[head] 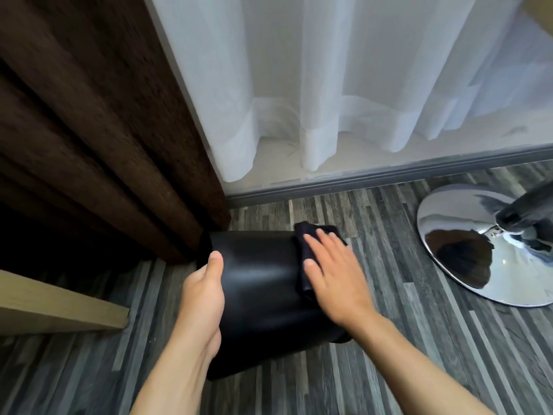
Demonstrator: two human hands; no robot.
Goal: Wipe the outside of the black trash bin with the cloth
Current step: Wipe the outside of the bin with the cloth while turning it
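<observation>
The black trash bin [260,295] is tilted on the striped floor, its smooth side facing me. My left hand [203,295] grips its left edge, thumb up on the side wall. A dark cloth [305,250] lies folded against the bin's right side. My right hand [332,274] presses flat on that cloth with fingers spread, holding it against the bin. Part of the cloth is hidden under the palm.
A brown curtain [98,130] hangs just left of and behind the bin. A sheer white curtain [329,85] covers the window behind a grey floor rail [389,175]. A chrome stool base [484,244] stands at the right. A light wooden board [59,304] is at the left.
</observation>
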